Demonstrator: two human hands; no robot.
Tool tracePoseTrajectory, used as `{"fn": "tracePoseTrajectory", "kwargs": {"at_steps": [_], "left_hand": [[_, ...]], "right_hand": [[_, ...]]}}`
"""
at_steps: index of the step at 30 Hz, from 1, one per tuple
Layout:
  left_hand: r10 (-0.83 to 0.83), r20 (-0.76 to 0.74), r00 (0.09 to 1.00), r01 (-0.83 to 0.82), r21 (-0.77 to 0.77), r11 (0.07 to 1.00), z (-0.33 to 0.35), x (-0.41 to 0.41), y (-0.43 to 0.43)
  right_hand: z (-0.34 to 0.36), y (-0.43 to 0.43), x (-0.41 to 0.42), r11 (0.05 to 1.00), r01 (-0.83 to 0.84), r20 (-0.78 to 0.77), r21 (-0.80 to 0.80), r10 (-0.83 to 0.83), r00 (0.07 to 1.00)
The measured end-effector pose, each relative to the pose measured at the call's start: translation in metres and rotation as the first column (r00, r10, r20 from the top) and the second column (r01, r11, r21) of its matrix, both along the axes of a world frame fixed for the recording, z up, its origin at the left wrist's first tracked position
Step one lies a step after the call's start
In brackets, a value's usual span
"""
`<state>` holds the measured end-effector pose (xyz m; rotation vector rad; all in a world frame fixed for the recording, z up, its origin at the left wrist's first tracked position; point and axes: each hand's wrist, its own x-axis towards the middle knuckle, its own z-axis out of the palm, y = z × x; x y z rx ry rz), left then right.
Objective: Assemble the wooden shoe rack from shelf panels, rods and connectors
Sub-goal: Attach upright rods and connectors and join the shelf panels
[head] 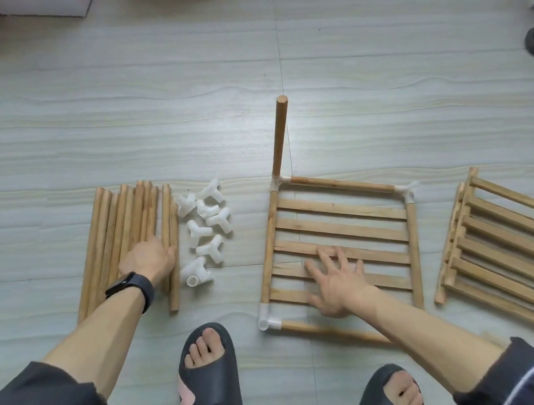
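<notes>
Pressing right hand (336, 283), fingers spread flat, on slatted shelf panel (342, 230) on floor, likely steadying frame; upright rod (278, 137) stands in far-left corner connector (280, 180). Left hand (148, 257) curled over loose rods (105, 234) beside white connectors (220, 220); actual pinch: cannot tell.

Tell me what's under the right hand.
The right hand lies spread on the shelf panel, across its three nearest slats, with floor showing between them. The slat stretches beneath the palm are covered, so I cannot tell their condition.
</notes>
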<state>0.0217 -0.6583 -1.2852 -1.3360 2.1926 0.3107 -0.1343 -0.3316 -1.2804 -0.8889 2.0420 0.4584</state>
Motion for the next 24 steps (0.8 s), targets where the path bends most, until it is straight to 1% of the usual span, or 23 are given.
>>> {"fn": "tracePoseTrajectory", "kwargs": {"at_steps": [2, 4, 6, 7, 10, 14, 16, 18, 20, 21, 22, 23, 24], "left_hand": [[-0.02, -0.011, 1.0, 0.019, -0.052, 0.998, 0.0, -0.003, 0.005], [-0.067, -0.039, 0.997, 0.063, -0.099, 0.993, -0.002, -0.008, 0.01], [-0.091, 0.01, 0.996, 0.092, -0.08, 0.993, -0.005, -0.012, 0.014], [-0.077, 0.026, 0.997, 0.079, -0.074, 0.994, -0.007, -0.014, 0.016], [-0.053, 0.03, 0.998, 0.055, -0.088, 0.995, -0.01, -0.016, 0.018], [-0.11, 0.083, 0.99, 0.117, -0.092, 0.989, -0.007, -0.015, 0.011], [-0.094, 0.02, 0.995, 0.095, -0.098, 0.991, 0.0, -0.014, 0.008], [-0.093, -0.13, 0.987, 0.082, -0.084, 0.993, 0.011, -0.014, 0.006], [-0.183, -0.305, 0.935, 0.173, -0.062, 0.983, 0.027, -0.018, 0.01], [-0.273, -0.367, 0.89, 0.267, -0.068, 0.961, 0.037, -0.022, 0.015], [-0.384, -0.397, 0.833, 0.379, -0.095, 0.92, 0.048, -0.028, 0.021], [-0.501, -0.4, 0.767, 0.492, -0.134, 0.86, 0.058, -0.035, 0.029], [-0.611, -0.382, 0.693, 0.597, -0.172, 0.784, 0.066, -0.044, 0.04]], "right_hand": [[-0.002, 0.009, 0.009, 1.0, 0.023, 0.004, 0.009, -0.023, 1.0], [-0.003, 0.011, 0.012, 0.999, 0.043, 0.001, -0.018, -0.043, 0.999], [-0.004, 0.009, 0.013, 0.997, 0.076, 0.018, -0.032, -0.075, 0.997], [-0.005, 0.008, 0.013, 0.996, 0.084, 0.025, -0.032, -0.083, 0.996], [-0.006, 0.005, 0.011, 0.997, 0.073, 0.036, -0.019, -0.072, 0.997], [-0.008, -0.001, 0.01, 0.997, 0.079, 0.052, 0.026, -0.08, 0.995], [-0.007, -0.005, 0.011, 0.996, 0.071, 0.056, 0.045, -0.074, 0.996], [-0.004, -0.012, 0.01, 0.995, 0.072, 0.062, 0.065, -0.076, 0.995], [0.006, -0.02, 0.003, 0.991, 0.113, 0.105, 0.07, -0.12, 0.987], [0.013, -0.024, -0.004, 0.988, 0.148, 0.145, 0.037, -0.152, 0.978], [0.022, -0.027, -0.011, 0.979, 0.2, 0.193, -0.028, -0.191, 0.963], [0.031, -0.03, -0.019, 0.954, 0.273, 0.246, -0.127, -0.237, 0.94], [0.041, -0.032, -0.027, 0.896, 0.374, 0.307, -0.239, -0.296, 0.905]]}}
